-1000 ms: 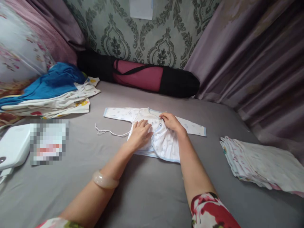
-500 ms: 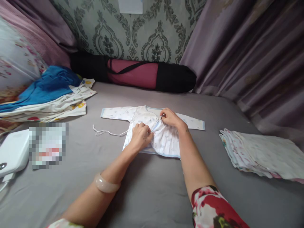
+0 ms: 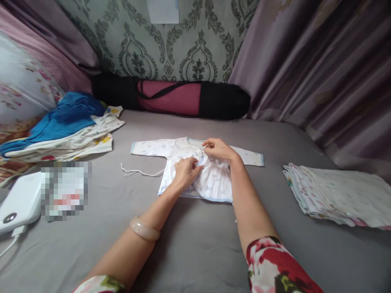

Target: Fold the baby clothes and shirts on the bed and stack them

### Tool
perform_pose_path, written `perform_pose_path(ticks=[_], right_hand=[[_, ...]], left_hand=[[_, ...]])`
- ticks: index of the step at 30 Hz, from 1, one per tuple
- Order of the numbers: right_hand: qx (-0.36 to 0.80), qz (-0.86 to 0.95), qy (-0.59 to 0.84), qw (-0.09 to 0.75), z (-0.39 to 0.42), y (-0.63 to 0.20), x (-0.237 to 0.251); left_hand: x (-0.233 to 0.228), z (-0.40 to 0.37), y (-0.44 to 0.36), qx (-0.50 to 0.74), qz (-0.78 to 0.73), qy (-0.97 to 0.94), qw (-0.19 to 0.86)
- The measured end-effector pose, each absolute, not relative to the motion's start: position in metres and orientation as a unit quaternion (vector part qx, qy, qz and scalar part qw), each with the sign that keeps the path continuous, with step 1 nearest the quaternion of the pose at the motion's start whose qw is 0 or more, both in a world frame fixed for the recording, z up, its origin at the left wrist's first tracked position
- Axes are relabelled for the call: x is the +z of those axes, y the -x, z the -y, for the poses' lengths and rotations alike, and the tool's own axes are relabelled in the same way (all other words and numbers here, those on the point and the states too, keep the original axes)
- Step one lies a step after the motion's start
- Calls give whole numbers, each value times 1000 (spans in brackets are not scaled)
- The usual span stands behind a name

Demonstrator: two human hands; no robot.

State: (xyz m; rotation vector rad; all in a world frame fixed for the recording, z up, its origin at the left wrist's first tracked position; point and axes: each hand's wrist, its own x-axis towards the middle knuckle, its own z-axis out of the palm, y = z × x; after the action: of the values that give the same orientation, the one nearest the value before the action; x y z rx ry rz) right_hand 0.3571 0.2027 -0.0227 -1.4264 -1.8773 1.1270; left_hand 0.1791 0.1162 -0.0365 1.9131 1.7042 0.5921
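A small white baby shirt (image 3: 171,150) with pale blue edging and a faint print lies front up, sleeves spread to both sides. My right hand (image 3: 220,149) is over the chest near the neckline, thumb and fingers pinched on a thin white tie string (image 3: 205,145). Lower and to the left, my left hand (image 3: 187,173) rests on the shirt front with bent fingers. Its thumb points toward the overlapping edge, and what its fingertips hold is too small to make out. Another white tie string (image 3: 142,172) trails left from the shirt's side onto the sheet.
A grey sheet (image 3: 195,244) lies under everything. Folded clothes (image 3: 339,199) are stacked at right; blue and patterned clothes (image 3: 70,114) lie at left. A white power bank (image 3: 23,199) with a cable sits beside a blurred packet (image 3: 67,189). Behind lies a long black-and-maroon bag (image 3: 174,97).
My left hand has moved slightly up and right, and its thumb now reaches farther out. My right fingers have lifted a little at the neckline. The view has shifted slightly.
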Motion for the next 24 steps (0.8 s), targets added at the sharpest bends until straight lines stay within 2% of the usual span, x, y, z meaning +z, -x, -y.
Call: perform_pose_path(ticks=[4, 12, 18, 24], right_hand=[[474, 648, 518, 295, -203, -357, -24], [488, 623, 527, 309, -209, -353, -35], [387, 674, 559, 289, -211, -344, -45], [251, 753, 570, 212, -206, -337, -41]], left_hand=[[-32, -117, -178, 239, -632, -679, 286], [-29, -110, -178, 292, -659, -624, 302], [-30, -104, -178, 239, -677, -658, 225], [-31, -97, -181, 162, -673, -706, 150]])
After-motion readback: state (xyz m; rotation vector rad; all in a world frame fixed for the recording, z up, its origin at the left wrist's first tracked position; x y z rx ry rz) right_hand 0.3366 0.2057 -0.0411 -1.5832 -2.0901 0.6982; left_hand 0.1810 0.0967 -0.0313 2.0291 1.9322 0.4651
